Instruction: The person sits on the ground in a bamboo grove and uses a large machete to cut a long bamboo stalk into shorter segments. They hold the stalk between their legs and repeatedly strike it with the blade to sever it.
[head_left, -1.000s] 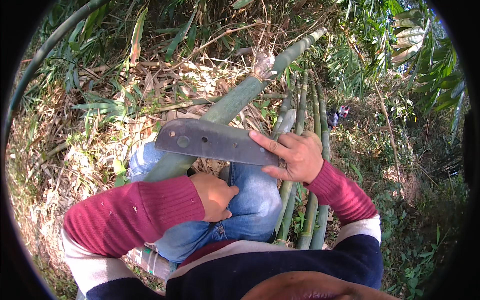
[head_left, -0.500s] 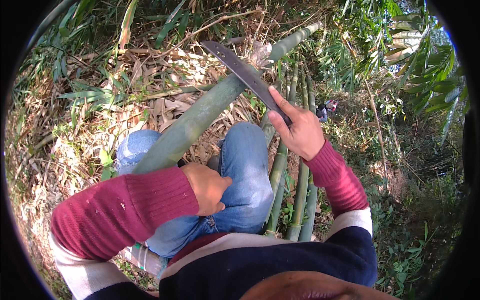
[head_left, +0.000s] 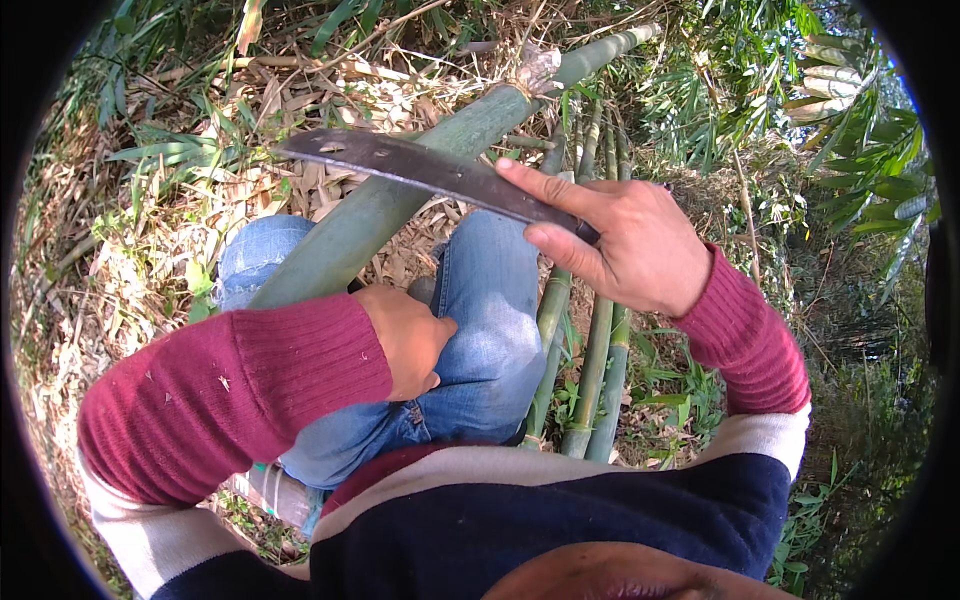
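Observation:
My right hand [head_left: 640, 240] grips a machete [head_left: 430, 172] by its handle, with thumb and forefinger laid along it. The long dark blade points left and passes over a thick green bamboo pole [head_left: 340, 245]; whether they touch I cannot tell. This pole slants from between my knees up to the far right, with a rough pale node along it. My left hand [head_left: 405, 340] is closed beside my thigh, fingers curled under. Anything within it is hidden. My left forearm covers the pole's near end.
Several thinner bamboo poles [head_left: 592, 380] lie on the ground to the right of my knee [head_left: 490, 290]. Dry leaves [head_left: 300, 185] litter the ground on the left. Leafy plants [head_left: 870, 170] stand along the right side.
My right hand has moved right and a little down in the picture, looking larger. The machete has swung flatter, its tip now lower and farther left. My left hand stays by my thigh.

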